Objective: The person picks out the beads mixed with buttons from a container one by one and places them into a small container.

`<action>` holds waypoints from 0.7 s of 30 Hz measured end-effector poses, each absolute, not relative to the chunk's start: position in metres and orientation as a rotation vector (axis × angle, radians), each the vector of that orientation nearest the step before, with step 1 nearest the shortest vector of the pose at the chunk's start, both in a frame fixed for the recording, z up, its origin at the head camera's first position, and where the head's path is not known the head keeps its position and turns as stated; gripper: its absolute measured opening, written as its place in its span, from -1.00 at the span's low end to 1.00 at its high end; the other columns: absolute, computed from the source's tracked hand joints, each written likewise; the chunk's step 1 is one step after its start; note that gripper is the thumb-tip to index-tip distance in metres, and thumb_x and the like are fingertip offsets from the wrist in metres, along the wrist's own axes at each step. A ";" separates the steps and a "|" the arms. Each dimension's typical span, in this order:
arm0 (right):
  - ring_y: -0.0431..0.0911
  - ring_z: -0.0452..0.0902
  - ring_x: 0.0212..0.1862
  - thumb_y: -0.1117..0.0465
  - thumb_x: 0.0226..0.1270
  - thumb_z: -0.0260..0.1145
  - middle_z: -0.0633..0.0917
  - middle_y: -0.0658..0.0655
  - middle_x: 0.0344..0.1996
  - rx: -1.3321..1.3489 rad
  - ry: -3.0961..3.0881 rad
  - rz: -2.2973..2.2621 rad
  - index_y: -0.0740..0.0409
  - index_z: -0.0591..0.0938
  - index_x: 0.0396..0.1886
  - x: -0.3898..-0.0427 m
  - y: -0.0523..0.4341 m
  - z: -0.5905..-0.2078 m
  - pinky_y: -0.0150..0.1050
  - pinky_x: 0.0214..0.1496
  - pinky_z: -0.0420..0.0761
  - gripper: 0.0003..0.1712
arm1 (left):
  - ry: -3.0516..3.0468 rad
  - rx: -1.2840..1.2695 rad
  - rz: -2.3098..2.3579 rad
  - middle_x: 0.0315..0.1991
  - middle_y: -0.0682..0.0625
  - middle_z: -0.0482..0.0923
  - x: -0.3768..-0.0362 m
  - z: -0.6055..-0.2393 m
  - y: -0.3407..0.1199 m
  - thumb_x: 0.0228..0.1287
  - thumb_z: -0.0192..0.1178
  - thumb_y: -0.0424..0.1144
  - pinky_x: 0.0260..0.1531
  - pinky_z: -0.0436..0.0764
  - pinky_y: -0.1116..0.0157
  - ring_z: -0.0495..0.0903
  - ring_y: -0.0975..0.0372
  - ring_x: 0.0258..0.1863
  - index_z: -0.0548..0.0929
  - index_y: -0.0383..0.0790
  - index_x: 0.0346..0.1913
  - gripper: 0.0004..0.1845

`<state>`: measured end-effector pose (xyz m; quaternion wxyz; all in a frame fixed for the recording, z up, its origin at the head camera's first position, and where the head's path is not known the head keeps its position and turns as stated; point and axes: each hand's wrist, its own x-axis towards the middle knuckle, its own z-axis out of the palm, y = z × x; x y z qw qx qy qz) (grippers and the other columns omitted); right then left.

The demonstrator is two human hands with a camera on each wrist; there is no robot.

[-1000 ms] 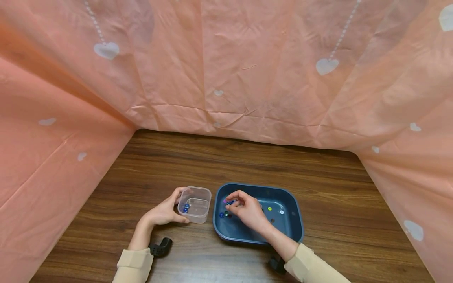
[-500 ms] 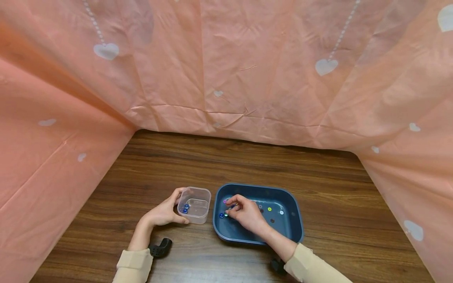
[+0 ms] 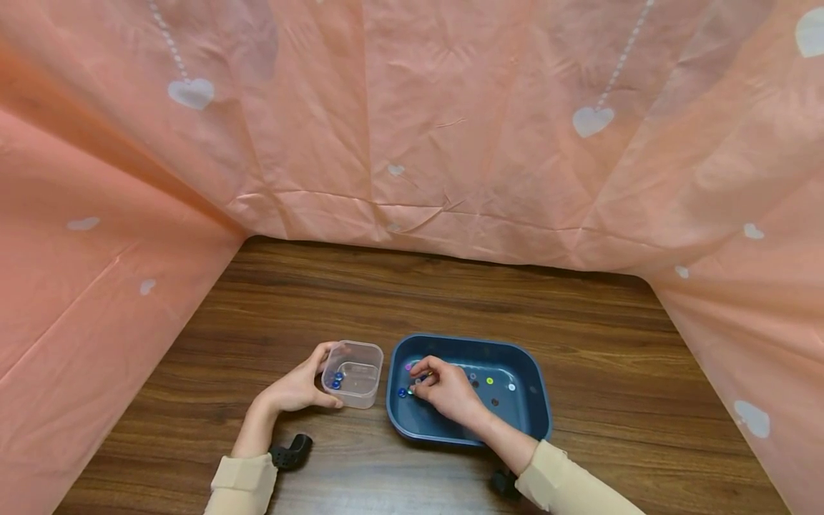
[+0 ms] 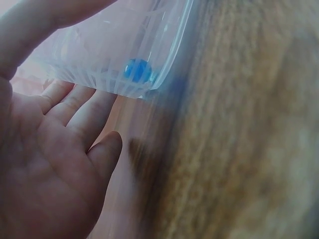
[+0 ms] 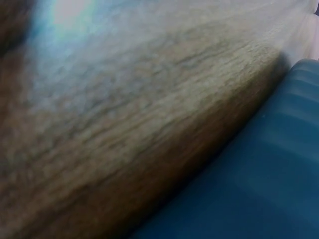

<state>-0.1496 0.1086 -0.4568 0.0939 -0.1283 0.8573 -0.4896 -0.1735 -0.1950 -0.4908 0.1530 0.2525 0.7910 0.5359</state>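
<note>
A clear square plastic container [image 3: 360,390] stands on the table, gripped by my left hand [image 3: 292,383] with fingers round its far left corner and thumb along the near side. Small blue beads [image 3: 337,384] lie at its left inside; one glossy blue bead [image 4: 137,70] shows through the wall in the left wrist view. My right hand [image 3: 450,393] reaches into a blue basin [image 3: 444,433], index finger and thumb bent over several small beads at its left side. I cannot tell whether a bead is between those fingertips. A dark blue bead [image 3: 402,393] lies just left of the thumb.
More small round pieces lie in the basin: a purple one [image 3: 408,367], a yellow one [image 3: 490,381], a white one [image 3: 511,387] and a brown one [image 3: 495,402]. The basin wall [image 5: 249,179] fills the right wrist view's corner. A pink curtain [image 3: 412,143] encloses the wooden table [image 3: 290,286].
My right hand has lowered slightly toward the beads in the basin, its thumb now near the green and blue ones. The left hand and container have stayed in place.
</note>
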 end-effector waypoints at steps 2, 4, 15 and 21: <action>-0.12 0.65 -0.32 0.38 0.18 0.38 0.73 0.18 -0.20 -0.401 2.543 -1.433 0.21 0.63 -0.19 -0.150 0.108 -0.457 -0.31 -0.31 0.54 -0.81 | 2.269 0.727 1.535 0.39 -0.36 0.22 -0.173 -0.491 -0.195 -0.05 0.53 -0.34 0.15 0.26 0.42 0.22 -0.17 0.36 0.10 -0.27 0.37 -0.02; -0.12 0.64 -0.32 0.39 0.18 0.38 0.73 0.19 -0.20 -0.424 2.547 -1.419 0.22 0.63 -0.19 -0.150 0.108 -0.457 -0.32 -0.31 0.54 -0.81 | 2.268 0.732 1.536 0.39 -0.36 0.22 -0.173 -0.491 -0.195 -0.05 0.52 -0.34 0.15 0.27 0.40 0.23 -0.17 0.36 0.10 -0.26 0.37 -0.02; -0.18 0.61 -0.34 0.42 0.17 0.36 0.72 0.15 -0.24 -0.486 2.560 -1.346 0.26 0.63 -0.19 -0.152 0.106 -0.462 -0.36 -0.33 0.54 -0.80 | 2.274 0.708 1.533 0.40 -0.29 0.22 -0.173 -0.492 -0.195 -0.06 0.53 -0.32 0.16 0.26 0.38 0.24 -0.12 0.36 0.12 -0.20 0.37 -0.03; -0.16 0.57 -0.35 0.43 0.17 0.34 0.70 0.14 -0.27 -0.488 2.565 -1.308 0.26 0.63 -0.20 -0.153 0.105 -0.462 -0.36 -0.34 0.52 -0.81 | 2.286 0.703 1.520 0.40 -0.28 0.22 -0.173 -0.491 -0.194 -0.06 0.54 -0.30 0.20 0.26 0.25 0.23 -0.12 0.37 0.13 -0.20 0.37 -0.02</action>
